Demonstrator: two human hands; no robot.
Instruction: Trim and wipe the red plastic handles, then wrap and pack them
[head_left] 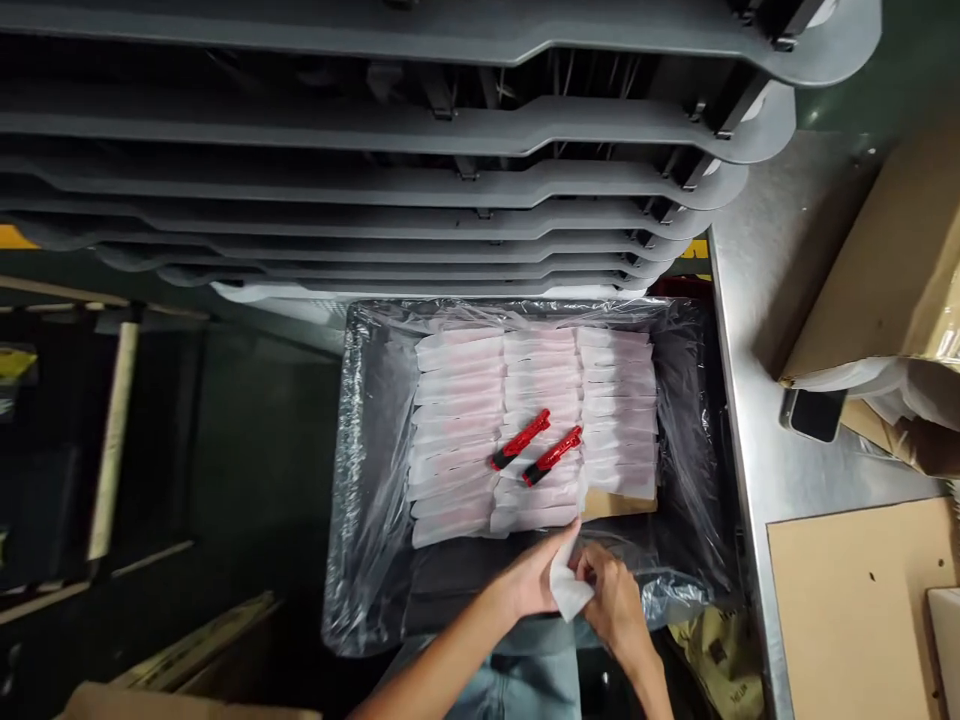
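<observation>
At the near edge of a plastic-lined crate (346,480), my left hand (534,582) grips a small white wrapping sleeve (570,590), thumb and fingers closed about it. Against its right side, my right hand (611,600) has its fingers bent in a pinch at the sleeve; whether anything else is in that pinch is hidden. Beyond my hands, rows of white-wrapped pieces (457,430) with a pink tint fill the crate in three columns. Two bare red parts with black ends lie on the middle column, a left one (521,440) and a right one (553,457).
Grey stacked racks (450,190) overhang the crate's far side. To the right, a metal table (757,440) carries a cardboard box (870,250), a phone (814,414) and a flat cardboard sheet (855,610). Brown cardboard (619,503) shows at the crate's near right.
</observation>
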